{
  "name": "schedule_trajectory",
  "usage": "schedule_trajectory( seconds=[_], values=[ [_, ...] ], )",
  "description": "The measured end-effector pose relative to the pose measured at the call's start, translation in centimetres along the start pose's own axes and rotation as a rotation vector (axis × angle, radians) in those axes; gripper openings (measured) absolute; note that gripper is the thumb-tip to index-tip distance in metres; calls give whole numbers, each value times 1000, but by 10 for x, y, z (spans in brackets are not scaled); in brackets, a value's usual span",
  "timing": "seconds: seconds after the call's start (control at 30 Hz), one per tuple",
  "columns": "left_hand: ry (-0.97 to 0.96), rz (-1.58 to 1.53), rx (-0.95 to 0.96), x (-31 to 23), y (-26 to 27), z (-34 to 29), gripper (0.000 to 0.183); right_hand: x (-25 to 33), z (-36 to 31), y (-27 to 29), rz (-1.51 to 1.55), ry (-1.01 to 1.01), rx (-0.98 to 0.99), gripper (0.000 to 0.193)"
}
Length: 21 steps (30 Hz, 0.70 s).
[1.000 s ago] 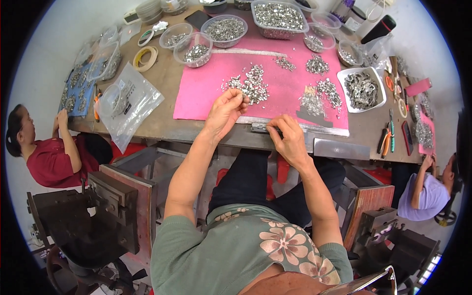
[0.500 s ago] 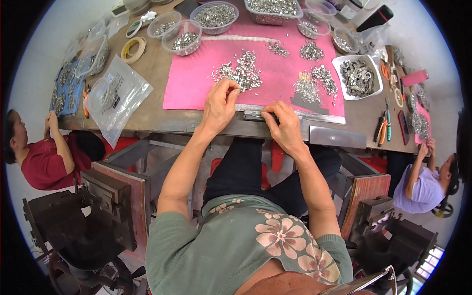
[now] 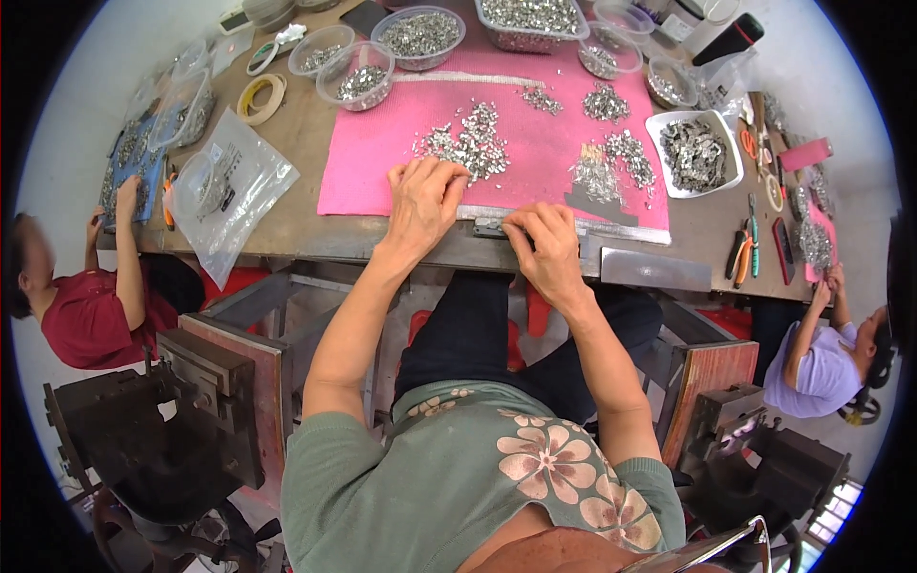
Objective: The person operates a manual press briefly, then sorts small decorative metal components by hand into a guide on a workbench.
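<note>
Over the left hand (image 3: 423, 205) was rolled, knuckles up, beside the metal pieces (image 3: 480, 143) on the pink mat (image 3: 358, 177)! The right hand (image 3: 547, 246) was edged left at the dark bar (image 3: 488, 228); neither grip could be told.

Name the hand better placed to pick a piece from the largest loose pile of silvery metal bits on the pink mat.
Probably the left hand: it is beside the pile, while the right hand is farther off, at the narrow grey metal bar.
</note>
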State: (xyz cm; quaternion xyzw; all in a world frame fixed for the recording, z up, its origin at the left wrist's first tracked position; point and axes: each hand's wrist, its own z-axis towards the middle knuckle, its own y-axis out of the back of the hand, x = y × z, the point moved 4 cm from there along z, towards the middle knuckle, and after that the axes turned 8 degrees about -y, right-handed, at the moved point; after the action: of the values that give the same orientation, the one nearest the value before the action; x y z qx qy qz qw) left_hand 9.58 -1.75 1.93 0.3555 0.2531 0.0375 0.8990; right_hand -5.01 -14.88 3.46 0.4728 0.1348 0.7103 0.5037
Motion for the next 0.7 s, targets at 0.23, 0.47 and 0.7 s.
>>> schedule_trajectory(
  seconds=[0.23, 0.47, 0.7],
  values=[
    [-128, 115, 60, -6, 6, 5, 10, 13, -1, 4, -156, 166, 9, 17],
    [-179, 136, 80, -8, 6, 3, 9, 14, 4, 13, -143, 219, 33, 18],
    [-201, 140, 99, -11, 1, 3, 9, -37, 83, -21, -83, 90, 172, 11]
  ],
)
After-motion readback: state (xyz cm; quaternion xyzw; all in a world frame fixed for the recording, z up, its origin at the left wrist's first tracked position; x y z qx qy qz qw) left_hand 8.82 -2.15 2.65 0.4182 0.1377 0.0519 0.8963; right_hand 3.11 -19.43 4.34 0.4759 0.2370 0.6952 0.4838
